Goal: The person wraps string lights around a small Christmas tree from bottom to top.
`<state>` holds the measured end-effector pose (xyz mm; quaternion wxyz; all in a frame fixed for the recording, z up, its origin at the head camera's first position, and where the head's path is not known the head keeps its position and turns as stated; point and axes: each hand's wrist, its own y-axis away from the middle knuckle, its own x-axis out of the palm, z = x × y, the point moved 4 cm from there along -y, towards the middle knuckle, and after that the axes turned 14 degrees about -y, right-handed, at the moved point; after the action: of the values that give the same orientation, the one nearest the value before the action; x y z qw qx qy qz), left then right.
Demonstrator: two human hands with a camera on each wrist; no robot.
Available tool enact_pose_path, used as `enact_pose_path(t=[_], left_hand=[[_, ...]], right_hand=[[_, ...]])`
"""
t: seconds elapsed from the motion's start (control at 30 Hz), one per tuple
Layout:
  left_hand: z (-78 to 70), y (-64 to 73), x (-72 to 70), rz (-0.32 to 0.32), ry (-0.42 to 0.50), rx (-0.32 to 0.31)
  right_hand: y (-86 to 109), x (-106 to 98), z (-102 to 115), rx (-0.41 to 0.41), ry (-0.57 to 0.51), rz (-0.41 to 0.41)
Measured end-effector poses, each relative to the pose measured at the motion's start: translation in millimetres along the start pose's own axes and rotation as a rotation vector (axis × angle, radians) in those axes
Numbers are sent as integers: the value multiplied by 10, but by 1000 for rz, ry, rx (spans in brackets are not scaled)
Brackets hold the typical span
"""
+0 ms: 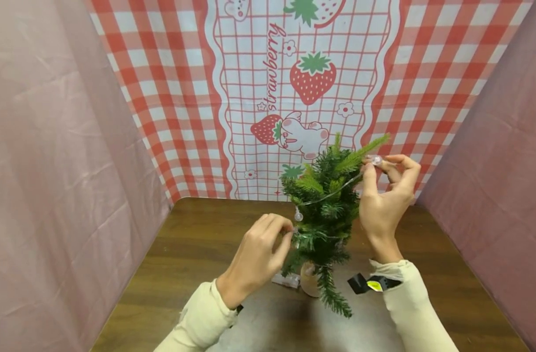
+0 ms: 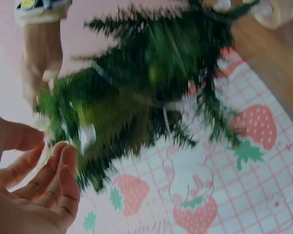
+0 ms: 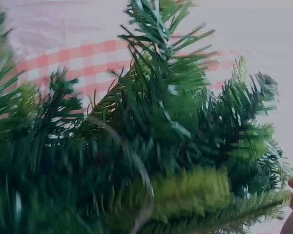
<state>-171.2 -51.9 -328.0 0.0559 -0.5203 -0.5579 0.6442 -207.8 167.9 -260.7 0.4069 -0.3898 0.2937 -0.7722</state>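
Observation:
A small artificial Christmas tree (image 1: 327, 210) stands in front of me on a pale base (image 1: 310, 282). Clear string lights (image 1: 333, 194) cross its upper branches, and a round bulb (image 1: 298, 215) hangs at its left side. Beside the treetop, my right hand (image 1: 385, 200) pinches the string near another clear bulb (image 1: 376, 160). My left hand (image 1: 261, 252) is at the tree's left side, thumb and fingertips drawn together on a bit of the string at the needles. Blurred needles fill much of the left wrist view, with my left fingers (image 2: 63, 161) close by.
A whitish box (image 1: 287, 279) lies by the base on the wooden table (image 1: 162, 274). Behind hangs a red checked strawberry cloth (image 1: 259, 88). Pink curtains (image 1: 65, 146) close off both sides. A black strap with a yellow label (image 1: 374, 285) is at my right wrist.

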Motion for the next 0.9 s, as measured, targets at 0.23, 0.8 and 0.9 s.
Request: enact_pose_path(t=[0.23,0.8,0.9], left_hand=[[203,-281,-240,-114,75,-65],[29,-952,151,137,-50,41],[24,-964,166,140,-50,30]], right_hand=[[-58,-35,-28,-10,-22,99],[-332,140,-33,-143,256,780],[-422,185,-19,-127,291,887]])
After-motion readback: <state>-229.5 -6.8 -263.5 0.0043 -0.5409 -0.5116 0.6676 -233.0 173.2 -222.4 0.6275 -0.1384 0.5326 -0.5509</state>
